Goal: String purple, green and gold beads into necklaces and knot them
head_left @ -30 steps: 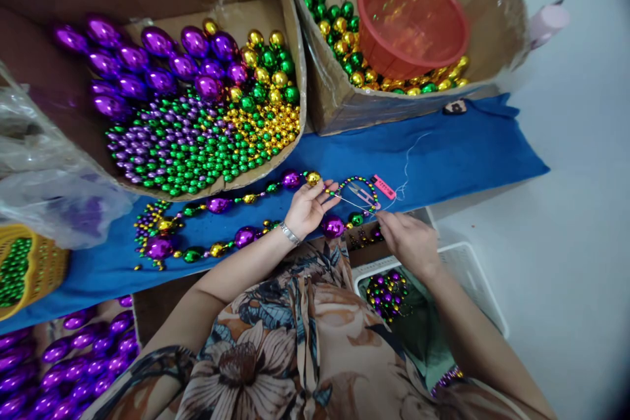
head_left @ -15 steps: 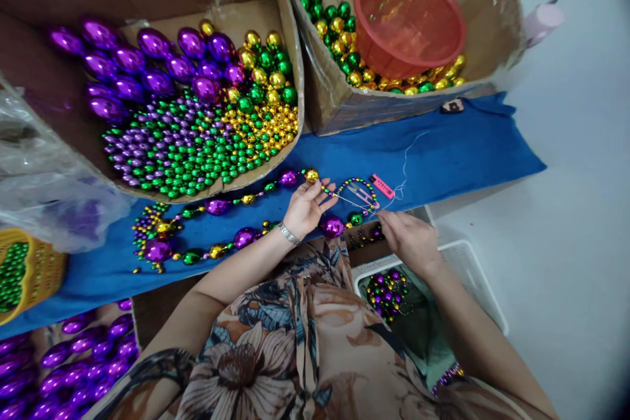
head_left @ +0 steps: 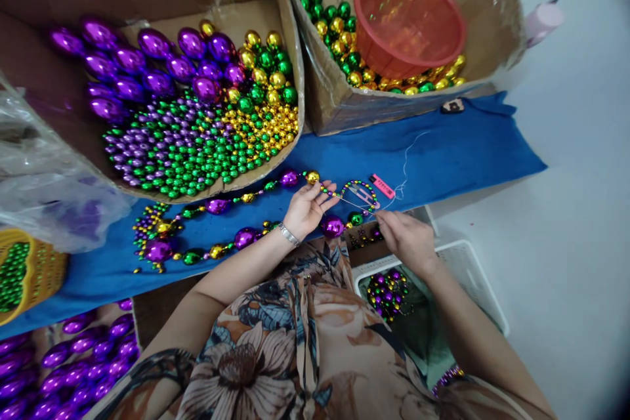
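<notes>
My left hand point(head_left: 304, 209), with a watch on its wrist, pinches a bead necklace point(head_left: 216, 206) by a run of small beads beside a gold ball. The necklace has purple, green and gold beads and loops leftward over the blue cloth. My right hand point(head_left: 411, 239) is closed, thumb against fingers, on a thin white thread point(head_left: 355, 205) that runs tight across to my left hand. Between the hands, small beads curve around pink-handled thread snips point(head_left: 363, 194). A pink lighter point(head_left: 382, 186) lies just beyond, with loose white thread next to it.
Two cardboard boxes of shiny beads stand behind the blue cloth point(head_left: 472, 144); a red plastic basket point(head_left: 408, 20) sits in the right one. A yellow basket point(head_left: 54, 275) of green beads is at left. Below my right arm is a white crate point(head_left: 492, 289) with beads. Large purple beads point(head_left: 79, 367) lie lower left.
My right hand has shifted very slightly left, and the gold ball by my left hand has moved a touch right. Both hands keep their hold.
</notes>
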The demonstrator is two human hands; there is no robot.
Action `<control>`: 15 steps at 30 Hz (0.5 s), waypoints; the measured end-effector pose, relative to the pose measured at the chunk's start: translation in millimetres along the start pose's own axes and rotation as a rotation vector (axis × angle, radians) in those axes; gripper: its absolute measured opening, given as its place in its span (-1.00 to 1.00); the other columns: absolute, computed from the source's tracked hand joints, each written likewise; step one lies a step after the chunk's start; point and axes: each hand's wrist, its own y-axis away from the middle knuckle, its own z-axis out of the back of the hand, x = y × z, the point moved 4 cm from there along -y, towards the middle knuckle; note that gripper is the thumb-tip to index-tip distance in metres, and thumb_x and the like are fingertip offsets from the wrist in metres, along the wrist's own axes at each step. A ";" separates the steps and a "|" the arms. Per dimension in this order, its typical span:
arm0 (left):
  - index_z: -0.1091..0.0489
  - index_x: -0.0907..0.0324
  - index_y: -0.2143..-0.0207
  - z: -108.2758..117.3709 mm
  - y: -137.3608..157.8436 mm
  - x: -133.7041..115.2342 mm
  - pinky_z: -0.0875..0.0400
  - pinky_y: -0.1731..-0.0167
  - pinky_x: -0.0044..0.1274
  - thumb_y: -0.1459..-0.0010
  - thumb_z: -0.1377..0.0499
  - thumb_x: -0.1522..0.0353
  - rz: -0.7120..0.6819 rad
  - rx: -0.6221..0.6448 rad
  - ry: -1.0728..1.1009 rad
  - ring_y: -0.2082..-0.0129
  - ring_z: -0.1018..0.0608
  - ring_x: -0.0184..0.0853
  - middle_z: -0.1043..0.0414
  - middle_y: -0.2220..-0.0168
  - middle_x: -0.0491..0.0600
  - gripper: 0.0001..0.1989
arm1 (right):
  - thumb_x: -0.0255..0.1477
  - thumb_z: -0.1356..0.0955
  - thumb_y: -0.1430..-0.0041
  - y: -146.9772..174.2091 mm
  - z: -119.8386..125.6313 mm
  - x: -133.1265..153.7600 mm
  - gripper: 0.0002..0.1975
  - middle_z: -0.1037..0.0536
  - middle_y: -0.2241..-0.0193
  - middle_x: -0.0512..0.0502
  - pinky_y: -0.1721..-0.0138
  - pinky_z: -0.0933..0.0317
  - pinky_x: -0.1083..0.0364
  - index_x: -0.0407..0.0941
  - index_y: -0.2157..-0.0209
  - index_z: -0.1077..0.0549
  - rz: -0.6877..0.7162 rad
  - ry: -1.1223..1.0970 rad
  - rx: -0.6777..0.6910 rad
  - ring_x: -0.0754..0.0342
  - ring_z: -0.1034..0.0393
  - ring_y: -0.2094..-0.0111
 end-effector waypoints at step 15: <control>-0.34 0.24 0.35 -0.6 1.5 -0.7 -0.44 -0.04 -0.15 -0.23 -0.14 0.52 -0.035 0.049 0.027 0.26 -0.63 -0.30 -0.55 0.29 -0.04 -0.93 | -0.41 -0.23 -0.35 -0.7 -15.6 1.1 -0.77 -0.65 0.25 -0.06 0.22 -0.32 0.19 -0.10 0.16 -0.51 -0.013 -0.164 -0.072 0.12 -0.56 0.26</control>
